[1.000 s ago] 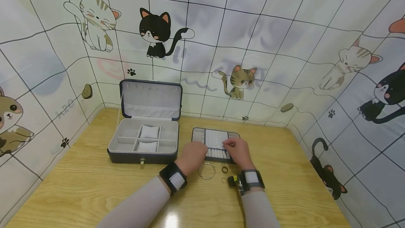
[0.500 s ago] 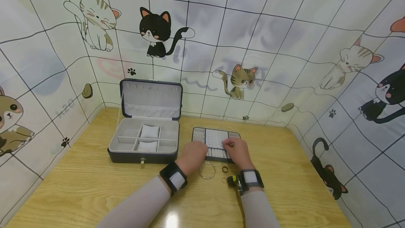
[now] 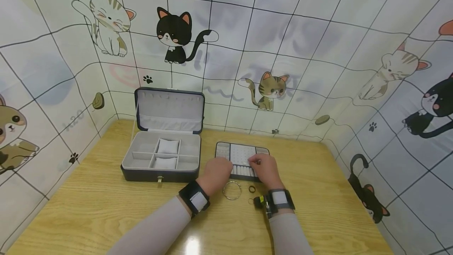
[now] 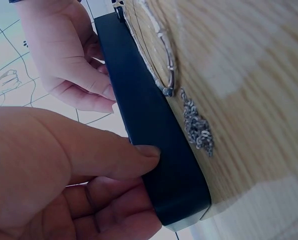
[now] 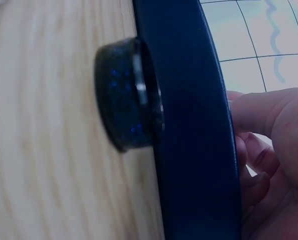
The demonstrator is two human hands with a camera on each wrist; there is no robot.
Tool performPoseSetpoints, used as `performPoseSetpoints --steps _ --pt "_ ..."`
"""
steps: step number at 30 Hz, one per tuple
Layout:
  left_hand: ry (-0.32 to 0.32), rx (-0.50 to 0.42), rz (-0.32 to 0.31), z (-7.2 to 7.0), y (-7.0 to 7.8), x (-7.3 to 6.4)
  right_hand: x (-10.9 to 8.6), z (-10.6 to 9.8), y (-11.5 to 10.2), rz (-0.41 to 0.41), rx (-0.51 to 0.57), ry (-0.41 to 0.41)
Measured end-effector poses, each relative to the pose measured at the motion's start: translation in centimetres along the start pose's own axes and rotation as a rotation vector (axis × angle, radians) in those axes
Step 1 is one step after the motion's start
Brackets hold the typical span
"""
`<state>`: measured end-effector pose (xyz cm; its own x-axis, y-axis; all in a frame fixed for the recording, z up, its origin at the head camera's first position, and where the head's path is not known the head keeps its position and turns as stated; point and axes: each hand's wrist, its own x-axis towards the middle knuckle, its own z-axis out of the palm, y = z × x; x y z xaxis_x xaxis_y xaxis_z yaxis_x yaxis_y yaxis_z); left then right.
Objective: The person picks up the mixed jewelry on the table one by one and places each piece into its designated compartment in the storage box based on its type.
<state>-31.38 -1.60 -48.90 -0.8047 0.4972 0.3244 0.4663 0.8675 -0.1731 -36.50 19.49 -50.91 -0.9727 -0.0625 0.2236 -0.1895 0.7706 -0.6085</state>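
A shallow jewellery tray (image 3: 245, 177) with a dark outer wall, a pale dotted panel and ring rolls lies right of centre in the head view. At its left front corner my left hand (image 3: 217, 175) grips the rim; the left wrist view shows the thumb (image 4: 111, 155) on the dark wall and fingers curled behind. Over the panel, my right hand (image 3: 267, 171) brings thumb and forefinger together around a tiny pale item, mostly hidden. A bangle (image 3: 232, 190), a dark ring (image 3: 252, 189) and a thin ring (image 3: 251, 201) lie in front. A chain (image 4: 196, 125) lies beside the tray wall.
An open jewellery box (image 3: 139, 175) stands on the left, its lid (image 3: 170, 109) raised, with two white cushions in its compartments. Behind the wooden table (image 3: 88, 207) hangs a cloth (image 3: 226, 30) printed with cats.
Both hands hold nearly the same places at the tray. The head view has shifted very slightly; nothing else visibly moves.
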Motion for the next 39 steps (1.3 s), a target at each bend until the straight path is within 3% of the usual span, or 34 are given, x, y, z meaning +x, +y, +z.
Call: performPoseSetpoints --steps 11,19,28,39 --pt "-0.027 -0.005 -0.008 -0.4 0.3 0.1 -0.2 -0.5 -0.2 0.0 -0.02 -0.002" --pt "-0.046 -0.033 -0.016 -0.7 0.3 0.3 -0.2 -1.3 -0.3 0.052 0.022 -0.027" --pt "-0.04 -0.06 -0.014 -0.9 0.2 0.2 -0.1 -1.6 0.0 0.039 0.062 -0.034" --pt "-0.05 -0.075 -0.006 -0.5 0.0 0.0 -0.3 -1.4 0.9 0.09 0.136 -0.05"
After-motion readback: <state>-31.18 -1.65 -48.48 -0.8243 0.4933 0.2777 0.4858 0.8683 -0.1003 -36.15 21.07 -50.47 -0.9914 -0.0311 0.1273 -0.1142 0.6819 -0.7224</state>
